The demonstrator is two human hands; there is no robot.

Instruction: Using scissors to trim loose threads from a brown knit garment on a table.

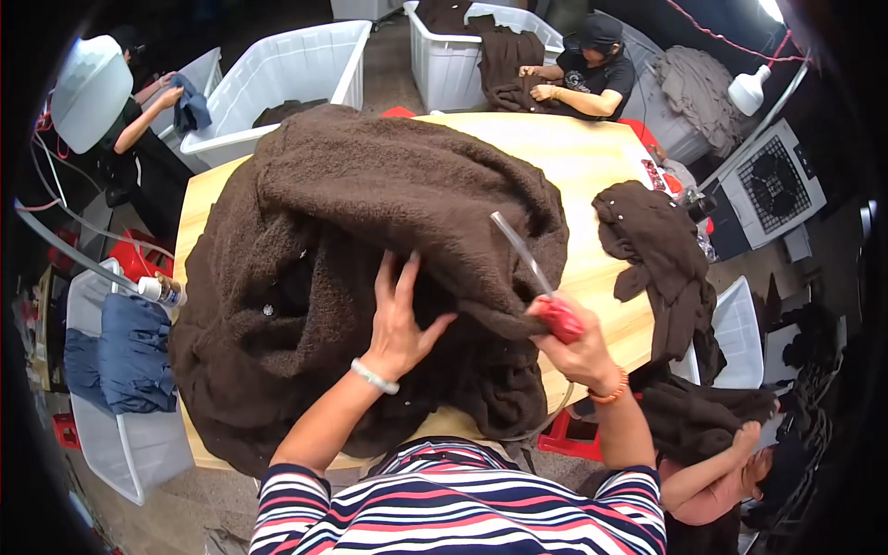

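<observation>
A large heap of dark brown fleecy garment (370, 176) lies bunched on the wooden table in front of me. My left hand (402, 319) rests against its folds with fingers and thumb apart; the fingertips reach up to the edge of a raised fold. In my right hand (578, 347) is a red blow gun (561, 319) with a long, pale, see-through tube pointing up and left over the cloth. A brown fold runs right up to the right hand's fingers; whether they also pinch it I cannot tell. Small pale specks dot the fabric.
On the table's (606, 314) right lies another brown garment (652, 259). White bins (287, 74) stand behind; one at left holds blue cloth (139, 351). A thin hose (562, 400) hangs below my right hand. Co-workers handle garments at far left, back (597, 79) and lower right (703, 481).
</observation>
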